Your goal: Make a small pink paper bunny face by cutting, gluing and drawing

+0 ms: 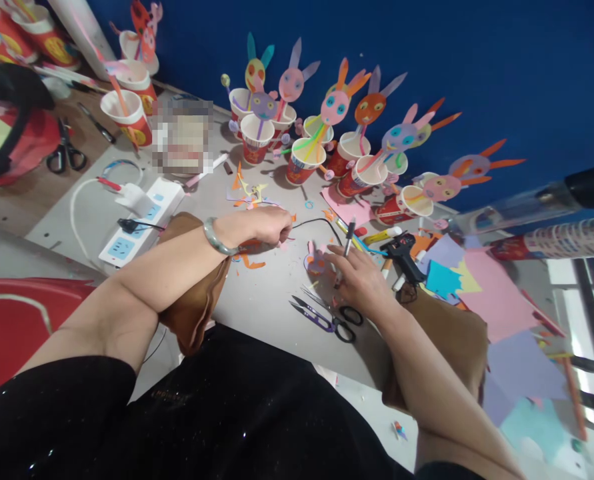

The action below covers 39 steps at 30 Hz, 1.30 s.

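Observation:
My left hand point(273, 225), with a bangle at its wrist, is closed low over orange and purple paper scraps point(251, 261). Whatever its curled fingers may grip is hidden. A dark-tipped pen point(350, 238) stands up between the fingers of my right hand point(363, 280). Beside those fingertips lies a small purple and orange paper cutout point(315, 260), partly covered; I cannot tell if they touch it. Closer to my body are thread snips point(317, 317) with purple handles and black-handled scissors point(345, 327).
Paper cups with rabbit-faced straw figures point(308, 160) line the blue wall. A black glue gun point(404, 259) lies right of my right hand, near coloured paper sheets point(501, 280). At left are a white power strip point(141, 223), more scissors point(67, 148) and red cups point(127, 117).

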Motion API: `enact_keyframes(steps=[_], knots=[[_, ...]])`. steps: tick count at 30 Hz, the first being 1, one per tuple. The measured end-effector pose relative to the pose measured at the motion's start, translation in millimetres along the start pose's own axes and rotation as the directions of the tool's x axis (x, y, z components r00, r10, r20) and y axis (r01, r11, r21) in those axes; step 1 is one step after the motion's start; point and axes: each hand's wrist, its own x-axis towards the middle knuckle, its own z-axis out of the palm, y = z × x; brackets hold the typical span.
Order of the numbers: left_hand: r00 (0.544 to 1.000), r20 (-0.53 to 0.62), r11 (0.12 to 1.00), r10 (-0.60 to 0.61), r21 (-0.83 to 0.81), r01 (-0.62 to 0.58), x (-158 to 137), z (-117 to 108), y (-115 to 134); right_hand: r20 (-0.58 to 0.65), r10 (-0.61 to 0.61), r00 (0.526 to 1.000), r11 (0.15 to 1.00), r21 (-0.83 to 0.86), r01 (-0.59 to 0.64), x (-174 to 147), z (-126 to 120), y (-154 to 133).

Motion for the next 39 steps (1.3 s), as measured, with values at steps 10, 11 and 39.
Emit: enact_keyframes(steps=[10,11,39], knots=[[0.997,0.065,0.998,-0.041,0.04,0.038,-6,-9,7,-0.127,-0.004,0.992,0.998,-0.059,-0.004,-27,2,9],[0.997,0.062,0.998,-0.042,0.045,0.039,-6,-9,7,-0.131,-0.007,0.991,0.998,-0.066,-0.002,-26,3,8],[0.991,-0.114,0.997,0.073,-0.027,-0.077,4,0,-2,-0.15,-0.047,0.988,0.997,-0.066,0.038,-24,4,5]])
